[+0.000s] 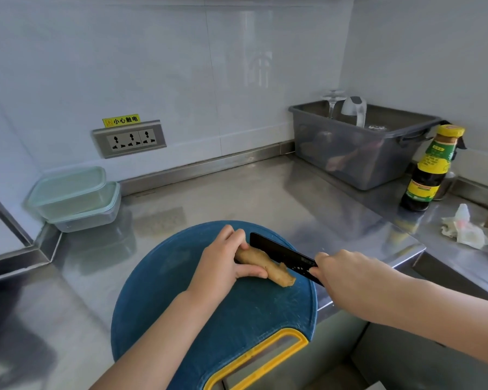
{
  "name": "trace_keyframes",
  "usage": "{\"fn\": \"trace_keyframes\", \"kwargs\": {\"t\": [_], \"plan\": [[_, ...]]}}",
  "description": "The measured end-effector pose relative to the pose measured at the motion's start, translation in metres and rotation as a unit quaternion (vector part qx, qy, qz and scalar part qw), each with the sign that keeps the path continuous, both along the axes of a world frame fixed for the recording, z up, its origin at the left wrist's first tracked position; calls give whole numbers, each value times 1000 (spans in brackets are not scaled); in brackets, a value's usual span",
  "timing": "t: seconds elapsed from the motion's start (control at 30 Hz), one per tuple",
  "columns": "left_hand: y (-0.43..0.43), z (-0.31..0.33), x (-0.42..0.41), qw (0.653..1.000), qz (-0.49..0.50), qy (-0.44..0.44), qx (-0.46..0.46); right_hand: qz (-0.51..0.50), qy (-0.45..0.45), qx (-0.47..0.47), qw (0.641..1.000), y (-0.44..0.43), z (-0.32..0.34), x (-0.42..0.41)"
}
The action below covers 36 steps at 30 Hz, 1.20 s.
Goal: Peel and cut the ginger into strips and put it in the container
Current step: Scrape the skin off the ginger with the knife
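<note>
Steel counter [237, 192] below white tiles [181, 66] bears a blue board [209, 319]; left hand [223, 263] grips ginger [268, 266], right hand [344, 274] grips knife [279, 250].

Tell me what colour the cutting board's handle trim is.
Yellow handle trim on a blue cutting board; best in head view.

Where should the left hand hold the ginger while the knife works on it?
Grip the ginger at its left end, coming from the left, as the left hand does. It lies lengthwise on the board, and the knife sits along its far right side.
</note>
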<state>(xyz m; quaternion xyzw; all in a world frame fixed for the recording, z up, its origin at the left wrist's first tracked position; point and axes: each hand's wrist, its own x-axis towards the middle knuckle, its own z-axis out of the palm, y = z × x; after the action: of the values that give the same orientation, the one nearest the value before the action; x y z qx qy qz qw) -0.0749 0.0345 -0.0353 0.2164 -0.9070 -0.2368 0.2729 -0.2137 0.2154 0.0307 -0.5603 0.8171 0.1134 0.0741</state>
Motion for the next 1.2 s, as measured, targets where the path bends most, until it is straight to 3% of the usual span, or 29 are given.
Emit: {"fn": "trace_keyframes", "kwargs": {"t": [0.23,0.4,0.6,1.2], "plan": [[6,5,3,1000,11,-11,-2,-21,-39,-32,999,0,0,-5],[8,10,6,1000,14,-26,4,16,-26,-31,999,11,-5,-2],[-1,18,-1,998,8,-63,8,-6,-23,-28,999,28,-18,-9],[-5,12,0,999,0,-23,40,-11,-24,-35,999,15,-25,-10]]}}
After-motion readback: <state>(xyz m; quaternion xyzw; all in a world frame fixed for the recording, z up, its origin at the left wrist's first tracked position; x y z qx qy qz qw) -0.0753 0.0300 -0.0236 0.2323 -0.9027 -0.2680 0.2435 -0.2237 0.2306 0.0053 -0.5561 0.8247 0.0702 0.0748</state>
